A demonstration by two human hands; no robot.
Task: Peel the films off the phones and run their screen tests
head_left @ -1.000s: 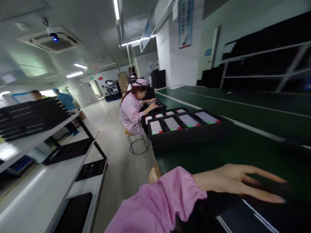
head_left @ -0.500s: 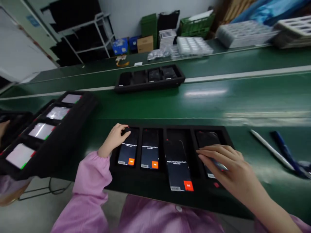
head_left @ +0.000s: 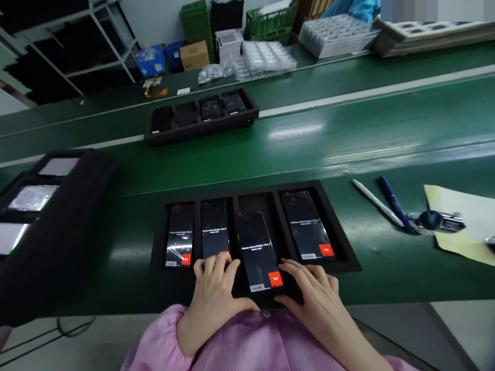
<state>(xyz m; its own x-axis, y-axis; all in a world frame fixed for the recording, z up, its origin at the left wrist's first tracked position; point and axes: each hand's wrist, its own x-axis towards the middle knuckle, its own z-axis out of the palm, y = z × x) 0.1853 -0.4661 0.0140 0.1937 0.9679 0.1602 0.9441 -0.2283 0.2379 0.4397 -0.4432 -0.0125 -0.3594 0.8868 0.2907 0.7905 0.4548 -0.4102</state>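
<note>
A black tray (head_left: 159,252) with compartments lies before me. Three phones, a left phone (head_left: 180,226), a second phone (head_left: 214,226) and a right phone (head_left: 307,226), rest inside it. The third phone (head_left: 256,247) sits tilted, its lower end over the tray's front rim. Lit dark screens show white text and red-orange "Fail" boxes. My left hand (head_left: 216,293) is open, its fingers over the second phone's lower end and its thumb stretched below the third phone. Beside the third phone's lower right corner, my right hand (head_left: 315,296) is open, fingertips close to its edge; contact is unclear.
On the left stands a stack of black trays (head_left: 73,206) with white-lit phones. Another black tray (head_left: 201,126) lies further back. To the right are a white pen (head_left: 377,202), a blue pen (head_left: 394,202), a shiny metal item (head_left: 450,221) and yellow paper (head_left: 467,201).
My left hand has left the leftmost phone's top and come down toward the front. My right hand has moved from the rightmost phone to the third; the rightmost screen now shows text and "Fail".
</note>
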